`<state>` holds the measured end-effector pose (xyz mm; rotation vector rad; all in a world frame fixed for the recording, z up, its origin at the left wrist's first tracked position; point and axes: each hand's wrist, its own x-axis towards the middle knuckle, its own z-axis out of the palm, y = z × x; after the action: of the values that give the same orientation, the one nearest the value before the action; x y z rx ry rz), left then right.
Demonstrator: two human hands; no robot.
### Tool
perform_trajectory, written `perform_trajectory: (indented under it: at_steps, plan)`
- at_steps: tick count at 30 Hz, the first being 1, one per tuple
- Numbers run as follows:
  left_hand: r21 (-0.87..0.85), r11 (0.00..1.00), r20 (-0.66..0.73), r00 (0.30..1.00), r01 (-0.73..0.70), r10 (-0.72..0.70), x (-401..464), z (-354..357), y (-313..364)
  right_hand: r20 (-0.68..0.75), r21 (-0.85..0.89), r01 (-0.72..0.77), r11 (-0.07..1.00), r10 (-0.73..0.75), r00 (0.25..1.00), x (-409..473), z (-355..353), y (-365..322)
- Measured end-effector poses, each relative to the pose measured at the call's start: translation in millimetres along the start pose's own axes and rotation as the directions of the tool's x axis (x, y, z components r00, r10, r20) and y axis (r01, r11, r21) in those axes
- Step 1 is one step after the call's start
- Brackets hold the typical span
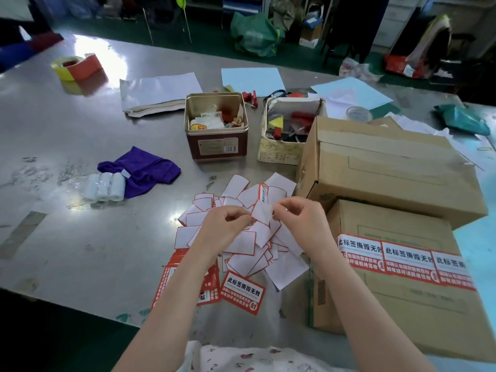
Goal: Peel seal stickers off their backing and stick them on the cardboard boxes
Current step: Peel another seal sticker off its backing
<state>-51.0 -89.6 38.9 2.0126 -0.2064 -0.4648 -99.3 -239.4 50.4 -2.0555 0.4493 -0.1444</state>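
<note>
Both hands meet above a heap of white backing papers (241, 237) on the metal surface (80, 157). The left hand (225, 224) and the right hand (298, 218) each pinch an edge of one sticker (261, 214) between curled fingers, white side up. On the near edge of the surface lies a stack of red-and-white stickers (243, 292) headed "此标签撕毁无效", with a round "封" mark. To the right, the near box (402, 304) carries three such stickers (402, 260) in a row along its top. A bigger box (389, 167) sits beyond it.
</note>
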Motion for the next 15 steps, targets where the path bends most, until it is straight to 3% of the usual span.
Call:
perform_trajectory:
  at_steps: [7, 15]
  plan:
    - [0.006, 0.991, -0.038, 0.991, 0.13, -0.13, 15.7, 11.9, -16.7, -0.027, 0.124, -0.076, 0.989, 0.08, 0.996, -2.1, -3.5, 1.0]
    - [0.271, 0.933, -0.069, 0.972, 0.235, -0.225, 35.4, 26.2, -56.3, -0.103, 0.297, -0.129, 0.946, 0.166, 0.981, -4.3, -13.8, 3.7]
